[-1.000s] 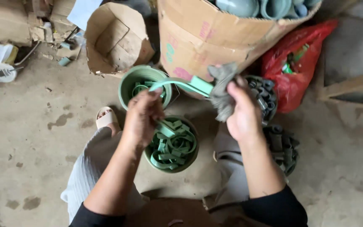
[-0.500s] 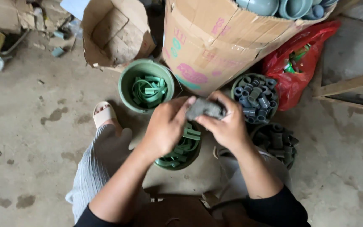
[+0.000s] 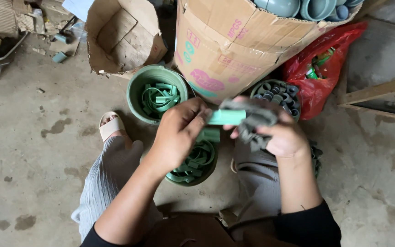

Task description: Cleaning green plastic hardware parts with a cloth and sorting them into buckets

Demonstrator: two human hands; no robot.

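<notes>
Fingers [image 3: 196, 120] pinched on green strip [image 3: 227, 117]

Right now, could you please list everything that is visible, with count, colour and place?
strip: one, green, between both hands
rag: one, grey, in the right hand, around the strip's end
far bowl: one, green, holds green strips, by the big box
near bowl: one, green, holds green strips, under the hands
basket: one, dark, holds short grey tubes, right of the big box
big box: one, brown cardboard, top middle, grey-blue cups inside
open box: one, brown cardboard, top left
bag: one, red plastic, right of the big box
sandal: one, cream, on the left foot
left hand: pinches the strip
right hand: grips the rag
</notes>
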